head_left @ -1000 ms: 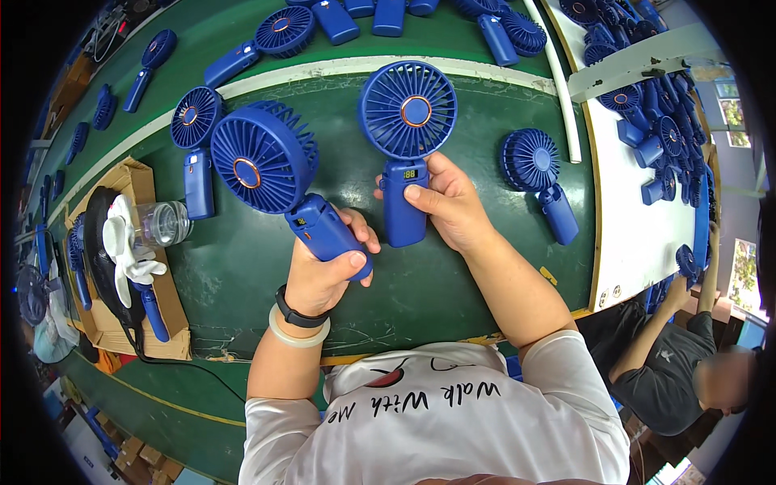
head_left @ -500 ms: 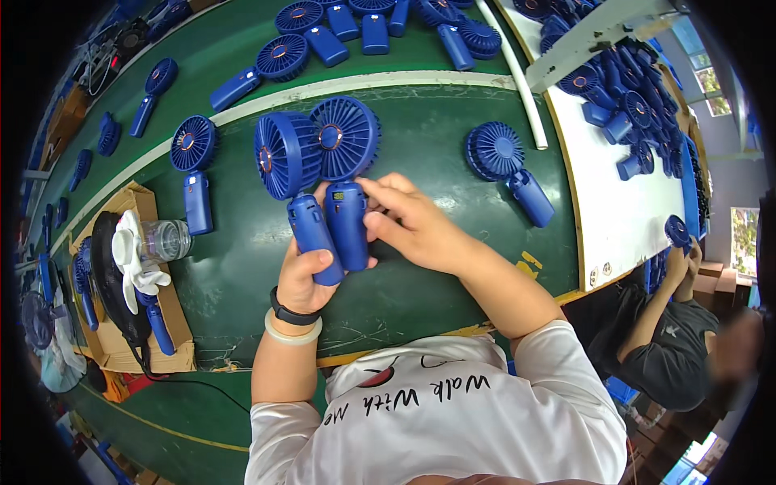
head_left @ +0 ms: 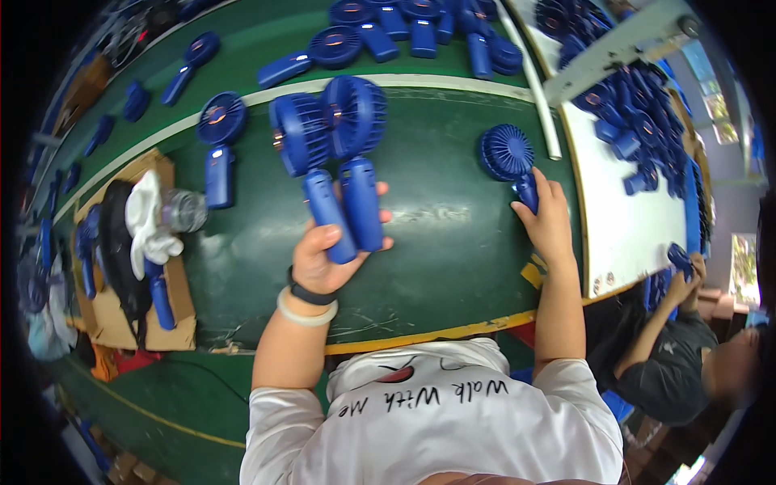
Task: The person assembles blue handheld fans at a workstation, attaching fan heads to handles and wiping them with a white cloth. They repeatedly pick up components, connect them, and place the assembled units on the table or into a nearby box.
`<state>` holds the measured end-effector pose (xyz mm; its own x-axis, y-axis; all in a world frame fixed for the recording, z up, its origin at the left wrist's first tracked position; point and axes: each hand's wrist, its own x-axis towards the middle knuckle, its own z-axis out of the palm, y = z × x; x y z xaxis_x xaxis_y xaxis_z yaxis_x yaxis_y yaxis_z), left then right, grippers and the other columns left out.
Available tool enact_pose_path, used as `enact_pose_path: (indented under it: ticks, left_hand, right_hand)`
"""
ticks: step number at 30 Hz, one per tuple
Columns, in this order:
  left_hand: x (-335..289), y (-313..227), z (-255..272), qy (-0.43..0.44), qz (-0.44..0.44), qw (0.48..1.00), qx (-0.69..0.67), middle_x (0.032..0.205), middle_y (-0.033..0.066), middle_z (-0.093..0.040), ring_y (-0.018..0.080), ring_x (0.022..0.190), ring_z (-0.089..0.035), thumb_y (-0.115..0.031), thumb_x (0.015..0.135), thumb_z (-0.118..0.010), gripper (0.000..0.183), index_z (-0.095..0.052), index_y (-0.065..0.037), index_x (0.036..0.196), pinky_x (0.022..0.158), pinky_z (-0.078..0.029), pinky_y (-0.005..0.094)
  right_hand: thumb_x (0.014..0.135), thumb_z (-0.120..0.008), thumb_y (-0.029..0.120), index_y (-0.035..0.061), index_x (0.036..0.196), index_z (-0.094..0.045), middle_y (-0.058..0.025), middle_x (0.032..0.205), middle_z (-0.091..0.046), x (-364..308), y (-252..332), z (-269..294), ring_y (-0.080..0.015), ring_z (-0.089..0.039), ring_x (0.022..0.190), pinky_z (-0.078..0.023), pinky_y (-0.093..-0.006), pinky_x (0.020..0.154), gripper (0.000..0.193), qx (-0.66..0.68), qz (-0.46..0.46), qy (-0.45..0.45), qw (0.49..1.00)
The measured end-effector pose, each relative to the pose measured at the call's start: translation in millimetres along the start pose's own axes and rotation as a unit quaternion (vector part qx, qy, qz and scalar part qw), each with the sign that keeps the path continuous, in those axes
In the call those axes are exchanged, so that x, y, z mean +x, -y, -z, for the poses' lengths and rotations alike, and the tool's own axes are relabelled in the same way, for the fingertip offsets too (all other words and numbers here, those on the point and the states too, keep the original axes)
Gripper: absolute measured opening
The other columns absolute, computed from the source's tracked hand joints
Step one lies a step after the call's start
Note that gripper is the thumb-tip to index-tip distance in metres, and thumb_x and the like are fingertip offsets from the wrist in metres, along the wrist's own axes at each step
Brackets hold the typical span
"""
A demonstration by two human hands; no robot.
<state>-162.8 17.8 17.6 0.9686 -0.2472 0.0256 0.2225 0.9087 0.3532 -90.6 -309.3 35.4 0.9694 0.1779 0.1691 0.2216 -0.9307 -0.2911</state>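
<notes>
Two blue handheld fans are together in my left hand (head_left: 322, 265), over the middle of the green table. The nearer-left fan (head_left: 328, 217) lies under my thumb, and the second fan (head_left: 362, 206) rests beside it across my fingers. Their round heads point away from me and overlap in view. Off to the right, my right hand (head_left: 553, 222) is closed around the handle of a third blue handheld fan (head_left: 507, 152). That fan's round grille faces up, and my fingers cover most of its handle.
Another fan (head_left: 218, 162) lies left of my hands, near a cardboard box (head_left: 179, 303) holding white gloves (head_left: 145, 210) and a clear jar (head_left: 184, 210). Several fans line the far side. A white board (head_left: 626, 234) at right carries a fan pile; a person (head_left: 675, 356) works there.
My right hand has left the pair of fans and moved right onto the handle of the third fan. The left hand still holds both fans, now tilted. The view has shifted slightly.
</notes>
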Motion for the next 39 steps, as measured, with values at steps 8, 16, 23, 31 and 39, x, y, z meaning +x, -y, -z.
enact_pose_path:
  ticks: [8, 16, 23, 31, 39]
  left_hand:
    - [3, -11, 8, -0.008, -0.013, 0.999, 0.028, 0.137, 0.0167, -0.037, 0.0282, 0.112, -0.052, -0.021, 0.072, -0.065, 0.076, -0.03, -0.007, 0.138, 0.085, -0.049, 0.0476]
    - [6, -12, 11, -0.013, -0.026, 0.999, 0.014, 0.135, 0.0199, -0.038, 0.0324, 0.113, -0.052, -0.018, 0.071, -0.066, 0.079, -0.026, -0.008, 0.139, 0.087, -0.05, 0.05]
    - [7, -9, 10, -0.047, -0.015, 0.998, 0.049, 0.132, 0.0193, -0.04, 0.032, 0.113, -0.051, -0.011, 0.065, -0.069, 0.085, -0.026, -0.009, 0.138, 0.088, -0.049, 0.0514]
    - [6, -7, 1, -0.062, 0.001, 0.989, 0.133, 0.132, 0.0173, -0.038, 0.0289, 0.116, -0.047, -0.009, 0.063, -0.072, 0.094, -0.02, -0.012, 0.14, 0.09, -0.047, 0.0517]
    - [9, -3, -4, -0.045, -0.008, 0.982, 0.183, 0.136, 0.0197, -0.033, 0.0304, 0.12, -0.044, -0.012, 0.063, -0.073, 0.095, -0.02, -0.013, 0.141, 0.091, -0.047, 0.0513]
  right_hand:
    - [0.089, -0.05, 0.035, -0.0021, 0.127, -0.038, -0.0175, 0.107, -0.056, 46, 93, -7, -0.025, -0.061, 0.085, -0.055, -0.0376, 0.069, 0.054, 0.813, -0.097, 0.249, 0.517]
    - [0.082, -0.063, 0.016, 0.0001, 0.119, -0.047, -0.0129, 0.099, -0.06, 46, 119, -37, -0.0193, -0.063, 0.079, -0.054, -0.031, 0.07, 0.043, 0.728, -0.098, 0.272, 0.622]
    - [0.082, -0.063, 0.013, 0.0005, 0.117, -0.047, -0.017, 0.102, -0.062, 50, 114, -56, -0.0245, -0.064, 0.088, -0.052, -0.0353, 0.079, 0.04, 0.734, -0.084, 0.249, 0.627]
    - [0.082, -0.062, 0.007, 0.0018, 0.119, -0.047, -0.0165, 0.106, -0.062, 50, 112, -63, -0.0245, -0.062, 0.097, -0.049, -0.0372, 0.086, 0.04, 0.731, -0.086, 0.244, 0.631]
    - [0.081, -0.06, 0.005, 0.0007, 0.117, -0.048, -0.0165, 0.106, -0.062, 48, 111, -64, -0.0238, -0.062, 0.097, -0.048, -0.0375, 0.088, 0.038, 0.734, -0.091, 0.235, 0.63]
